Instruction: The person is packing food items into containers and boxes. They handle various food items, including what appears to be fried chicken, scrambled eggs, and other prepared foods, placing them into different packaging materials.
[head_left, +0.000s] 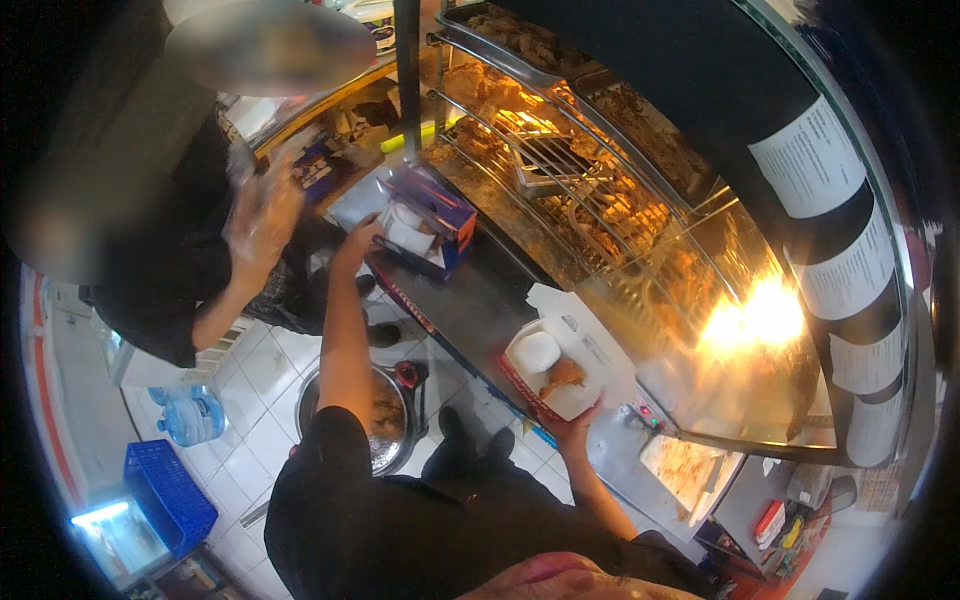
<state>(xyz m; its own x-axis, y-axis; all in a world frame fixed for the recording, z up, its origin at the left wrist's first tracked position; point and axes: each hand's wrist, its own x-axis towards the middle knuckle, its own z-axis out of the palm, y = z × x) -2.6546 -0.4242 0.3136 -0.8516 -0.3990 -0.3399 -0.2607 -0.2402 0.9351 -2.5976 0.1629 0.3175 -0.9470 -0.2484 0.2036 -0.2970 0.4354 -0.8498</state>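
My left hand grips the near left side of a purple and orange cardboard food box. White wrapped contents show inside it, slightly blurred. My right hand holds the lower corner of a red and white paper meal box, its lid folded back. In this box a rounded white wrapped portion sits beside a piece of fried chicken. Both boxes are at the dark counter, in front of the heated display case.
A lit glass display case holds fried chicken on wire racks. Across from me, a co-worker's blurred hand is raised. On the right are a stained cutting board and a knife. A large pot stands below my left arm, near a blue crate.
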